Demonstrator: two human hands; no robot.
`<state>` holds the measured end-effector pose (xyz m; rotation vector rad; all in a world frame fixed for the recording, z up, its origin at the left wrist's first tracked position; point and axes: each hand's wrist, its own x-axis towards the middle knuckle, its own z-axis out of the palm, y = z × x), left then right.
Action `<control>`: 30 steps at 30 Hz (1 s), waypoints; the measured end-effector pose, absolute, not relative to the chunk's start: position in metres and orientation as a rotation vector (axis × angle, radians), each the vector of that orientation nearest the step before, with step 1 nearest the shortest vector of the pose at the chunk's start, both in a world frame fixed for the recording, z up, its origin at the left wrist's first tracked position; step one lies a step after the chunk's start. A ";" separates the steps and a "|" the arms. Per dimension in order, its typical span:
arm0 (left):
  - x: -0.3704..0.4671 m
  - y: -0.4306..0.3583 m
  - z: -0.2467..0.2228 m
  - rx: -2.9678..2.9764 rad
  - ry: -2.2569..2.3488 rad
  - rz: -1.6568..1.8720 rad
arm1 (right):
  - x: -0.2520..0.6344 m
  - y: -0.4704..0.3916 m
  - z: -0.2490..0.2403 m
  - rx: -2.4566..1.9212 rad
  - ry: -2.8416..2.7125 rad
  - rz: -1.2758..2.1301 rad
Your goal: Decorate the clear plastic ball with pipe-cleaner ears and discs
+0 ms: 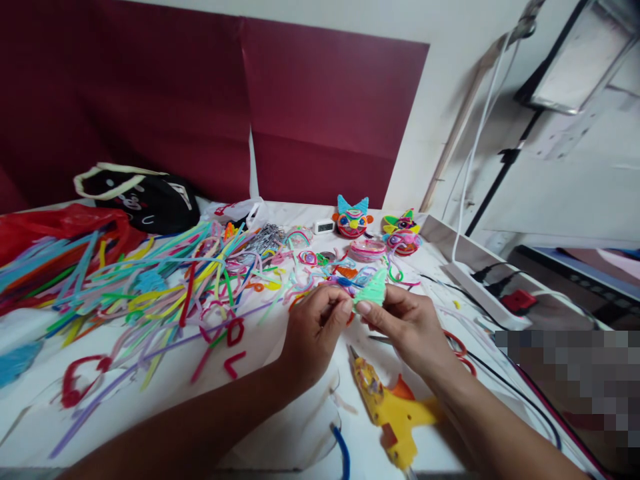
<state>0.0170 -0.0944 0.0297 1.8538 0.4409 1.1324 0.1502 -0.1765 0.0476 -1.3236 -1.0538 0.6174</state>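
Above the white surface (30,430), back from its front edge, my right hand (413,327) holds the light green piece (371,292) between thumb and fingers. My left hand (317,328) is at its left side; whether it also grips, I cannot tell.

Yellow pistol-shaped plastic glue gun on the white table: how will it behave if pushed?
The yellow pistol-shaped plastic glue gun is probably stiff, judging by its moulded-looking body. It seems unlikely to roll, lying flat on its side. It may pivot under an off-centre push, since its grip juts sideways.
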 end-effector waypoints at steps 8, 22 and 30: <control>0.016 -0.092 0.025 1.824 0.428 1.140 | 0.151 -0.177 0.051 -1.286 -1.033 0.654; 0.019 -0.095 0.030 1.809 0.412 1.129 | 0.150 -0.176 0.051 -1.254 -1.042 0.663; 0.018 -0.095 0.030 1.844 0.427 1.127 | 0.152 -0.177 0.050 -1.231 -1.045 0.666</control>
